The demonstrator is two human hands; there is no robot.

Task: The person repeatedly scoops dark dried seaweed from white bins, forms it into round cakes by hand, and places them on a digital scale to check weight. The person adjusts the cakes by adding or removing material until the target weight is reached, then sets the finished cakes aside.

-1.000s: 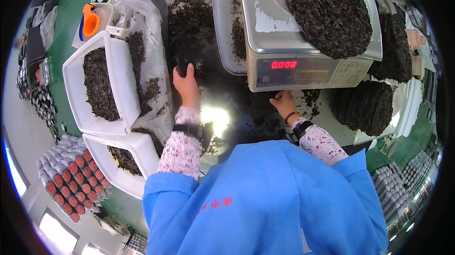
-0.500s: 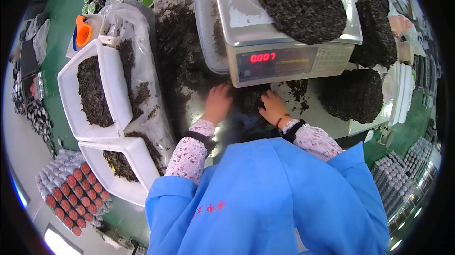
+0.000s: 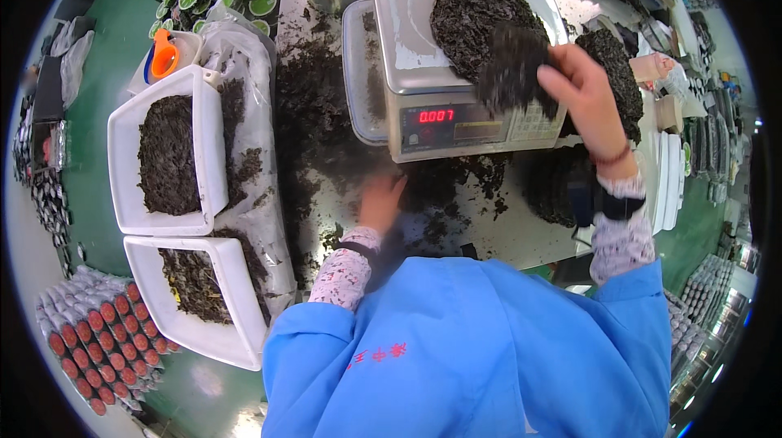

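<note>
My right hand (image 3: 585, 88) is raised over the front right corner of a digital scale (image 3: 411, 122) with a red lit display. Pinched in it is a blurred, dark piece of dried seaweed (image 3: 509, 72). Behind that piece, partly covered by it, a round dried seaweed cake (image 3: 464, 19) lies on the scale's metal pan. Down on the table in front of the scale, my left hand (image 3: 381, 200) rests among loose seaweed scraps (image 3: 436, 181), fingers stretched and slightly blurred, holding nothing that I can see.
Two white tubs (image 3: 213, 153) of seaweed stand at the left by a clear plastic bag (image 3: 265, 120). A shallow clear tray (image 3: 358, 72) touches the scale's left side. More seaweed cakes (image 3: 546, 186) sit at the right, partly behind my forearm. An orange scoop (image 3: 164, 55) lies far left.
My right hand has risen from the table to the scale's right side with a seaweed piece in it. My left hand has stayed low, shifting slightly nearer me. The display reads the same.
</note>
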